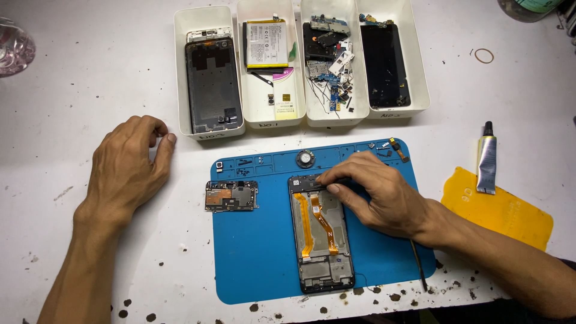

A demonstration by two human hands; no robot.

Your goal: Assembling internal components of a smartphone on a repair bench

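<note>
An opened phone frame (321,240) with orange flex cables lies on the blue work mat (252,252). My right hand (378,192) rests over its top end, fingers pinched on a thin dark tool whose tip touches the frame's upper edge. My left hand (126,165) lies loosely curled on the white table left of the mat, holding nothing. A circuit board (231,195) sits at the mat's left edge. A round speaker part (305,158) and small screws lie in the mat's top slots.
Several white trays stand at the back: one with a phone back cover (213,84), one with a battery (267,45), one with small parts (333,60), one with a dark screen (384,66). A glue tube (486,159) lies on a yellow pad (498,210). A thin black tool (418,264) lies near my wrist.
</note>
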